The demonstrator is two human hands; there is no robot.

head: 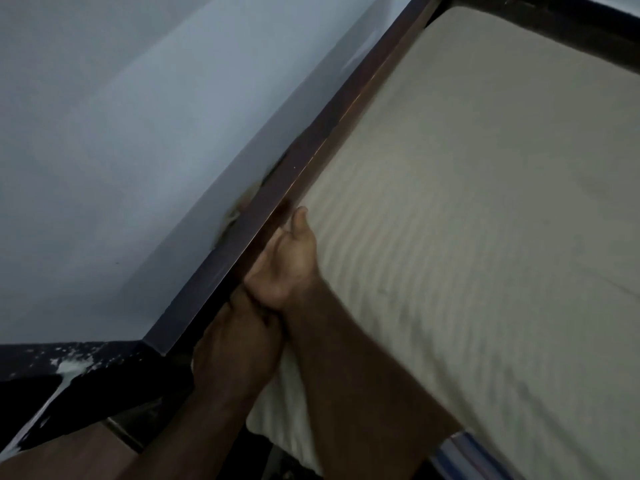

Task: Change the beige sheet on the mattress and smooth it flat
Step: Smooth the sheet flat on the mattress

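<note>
The beige striped sheet point(467, 220) covers the mattress, which lies in a dark wooden bed frame point(277, 199). My right hand point(287, 261) is at the mattress's left edge, palm showing and thumb up; its fingers go down into the gap between the mattress and the frame rail and are hidden. Just below it, my left hand point(239, 341) has its fingers curled into the sheet at the mattress edge near the corner. A loose fold of the sheet point(291, 403) hangs under my forearms.
A pale blue wall point(121, 133) runs right along the frame rail, with a chipped patch point(239, 209) beside it. Blue striped fabric point(460, 448) shows under the sheet at the lower right. The dark, paint-flecked end of the frame point(86, 358) is at the lower left.
</note>
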